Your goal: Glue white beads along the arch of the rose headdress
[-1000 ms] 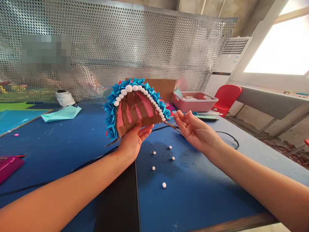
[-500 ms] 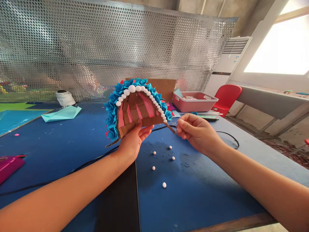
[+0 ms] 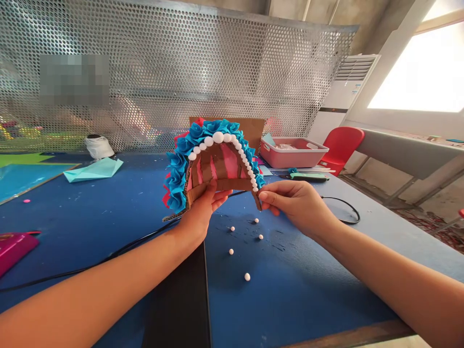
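One cardboard arch (image 3: 222,166) held up above the blue surface (image 3: 311,290), crown upward, long axis running left to right, right end angled down; five loose white balls (image 3: 247,277) on the surface, one pink ball (image 3: 26,201) far left. Left hand (image 3: 197,212) grips the arch's lower edge; right hand (image 3: 299,203) pinched narrow at its right end, cannot tell whether anything sits between the fingertips.
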Motion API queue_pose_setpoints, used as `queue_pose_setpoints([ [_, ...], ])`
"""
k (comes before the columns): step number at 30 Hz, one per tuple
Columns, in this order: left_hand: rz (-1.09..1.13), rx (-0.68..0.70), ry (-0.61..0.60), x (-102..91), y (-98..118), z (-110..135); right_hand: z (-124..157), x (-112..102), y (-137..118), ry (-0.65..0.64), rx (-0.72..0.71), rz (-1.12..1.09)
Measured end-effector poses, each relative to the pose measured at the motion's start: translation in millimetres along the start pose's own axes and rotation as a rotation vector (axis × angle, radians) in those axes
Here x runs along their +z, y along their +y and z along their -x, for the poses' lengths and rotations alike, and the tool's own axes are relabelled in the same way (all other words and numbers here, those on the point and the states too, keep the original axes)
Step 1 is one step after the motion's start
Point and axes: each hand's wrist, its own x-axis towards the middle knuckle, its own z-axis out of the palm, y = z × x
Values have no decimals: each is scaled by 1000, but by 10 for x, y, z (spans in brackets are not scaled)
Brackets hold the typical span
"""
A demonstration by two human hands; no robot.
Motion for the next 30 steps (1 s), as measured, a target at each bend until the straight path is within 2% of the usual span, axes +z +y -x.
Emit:
queue_pose_setpoints([
  [2,2,7,-3,7,6,4,8,13,-23,39,-27,27],
  [4,9,11,8,18,20,10,3,20,-35,106,-46,-49],
  [7,8,9,25,26,37,19,-28,9,-37,184,-63,-298],
  [11,-15,-6,-14,0,21,10,-89,-27,-50,227,-74,-591],
  [13,-32,-6,-43,-21,2,-2,-108,-43,-67,200,-97,-668],
  [16,-61,3,-72,-39,-18,-13,-108,-55,-96,94,-141,-744],
  [20,-61,0,-60,-30,-11,-3,-77,-52,-119,-39,-143,-751],
  [22,-43,-1,-40,-19,0,5,-60,-50,-114,-28,-146,-687],
  [24,-26,-9,-19,-14,9,9,-39,-49,-99,23,-183,-522],
  [27,13,-29,11,-20,13,-3,10,-43,-69,138,-320,-50],
  [30,51,-39,31,-35,4,-28,61,-29,-46,221,-570,405],
])
